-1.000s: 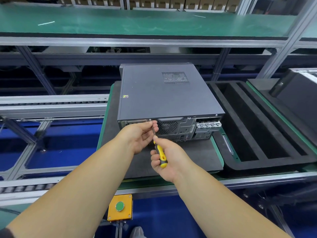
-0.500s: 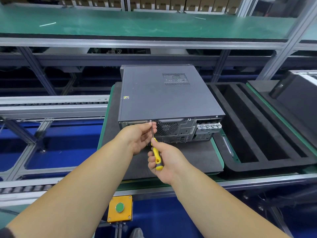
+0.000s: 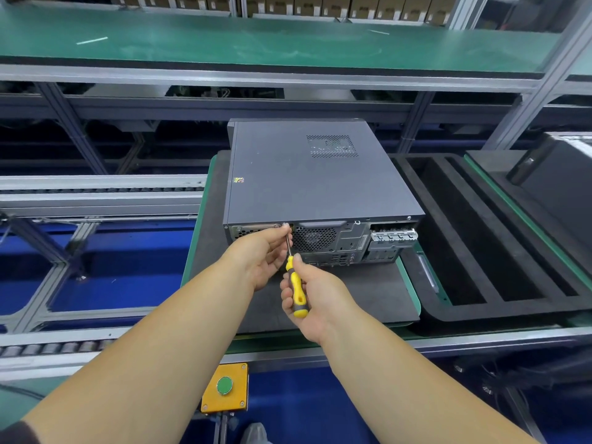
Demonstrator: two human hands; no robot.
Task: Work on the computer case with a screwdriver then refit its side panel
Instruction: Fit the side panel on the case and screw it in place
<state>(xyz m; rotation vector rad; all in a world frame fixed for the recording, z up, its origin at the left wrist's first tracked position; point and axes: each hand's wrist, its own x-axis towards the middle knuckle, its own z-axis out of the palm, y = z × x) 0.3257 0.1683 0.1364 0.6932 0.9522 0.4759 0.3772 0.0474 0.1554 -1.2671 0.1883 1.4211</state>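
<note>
A dark grey computer case (image 3: 307, 181) lies flat on a black foam pad (image 3: 368, 293), its rear panel facing me and its side panel (image 3: 272, 161) on top. My right hand (image 3: 315, 296) grips the yellow-and-grey handle of a screwdriver (image 3: 296, 290). The thin shaft runs up to the top left of the rear panel, by the fan grille (image 3: 314, 240). My left hand (image 3: 264, 254) pinches the shaft near its tip with thumb and fingertips. The tip and any screw are hidden behind those fingers.
An empty black foam tray (image 3: 480, 238) with long slots sits to the right, and another dark unit (image 3: 563, 181) beyond it. Roller rails (image 3: 96, 193) run to the left. An orange box with a green button (image 3: 224, 387) hangs below the bench edge. A green shelf (image 3: 256, 43) spans above.
The screwdriver handle has turned and shifted slightly in my right hand while the tip stays at the same spot. My left hand keeps its pinch on the shaft.
</note>
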